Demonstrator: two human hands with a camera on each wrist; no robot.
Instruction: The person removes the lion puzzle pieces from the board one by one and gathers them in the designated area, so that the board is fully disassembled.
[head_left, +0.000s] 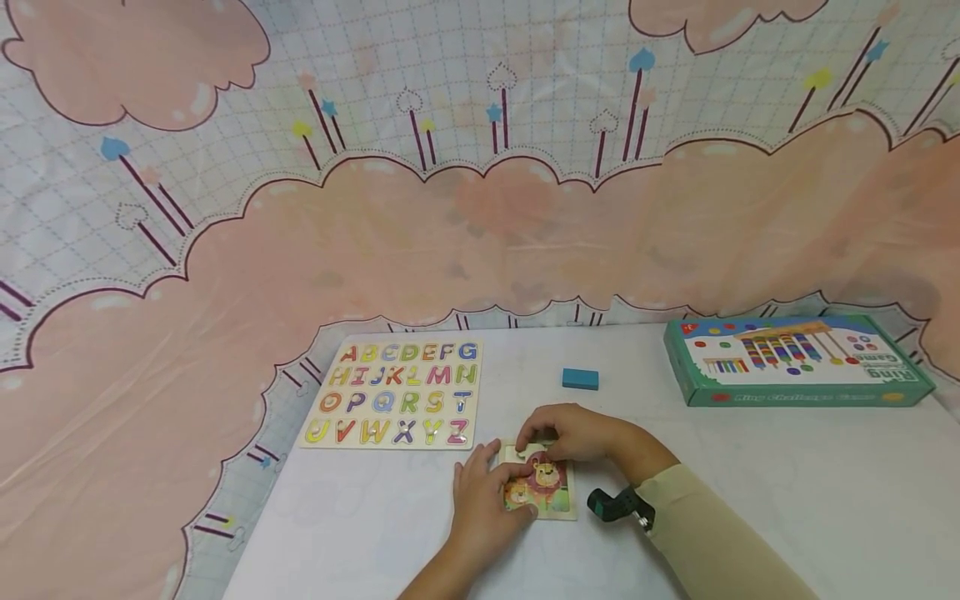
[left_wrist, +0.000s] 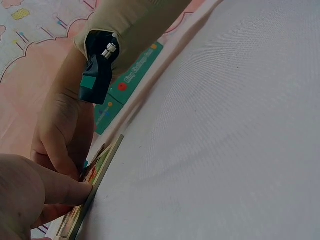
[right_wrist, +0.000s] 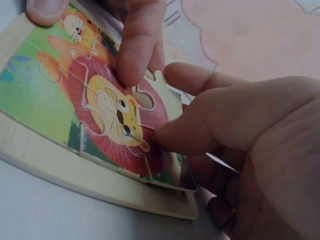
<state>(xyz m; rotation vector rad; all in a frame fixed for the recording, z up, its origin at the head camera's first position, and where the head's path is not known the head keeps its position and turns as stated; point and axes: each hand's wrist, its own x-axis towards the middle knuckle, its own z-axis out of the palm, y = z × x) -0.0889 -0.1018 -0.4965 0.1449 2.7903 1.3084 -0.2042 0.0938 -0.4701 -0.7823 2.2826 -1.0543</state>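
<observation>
On the surface [head_left: 360, 525], a wooden tray [head_left: 557, 516] holds a lion jigsaw [head_left: 547, 476], which the left hand [head_left: 483, 500] presses with fingers spread, while the right hand [head_left: 576, 431], thumb and fingers curled, pinches a raised corner piece [right_wrist: 159, 160].

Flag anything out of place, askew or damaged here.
In the right wrist view, the corner piece of the lion puzzle at the right hand looks raised off the wooden tray rather than flush. Nearby, a gap shows pale wood. Nothing appears spilled or damaged.
</observation>
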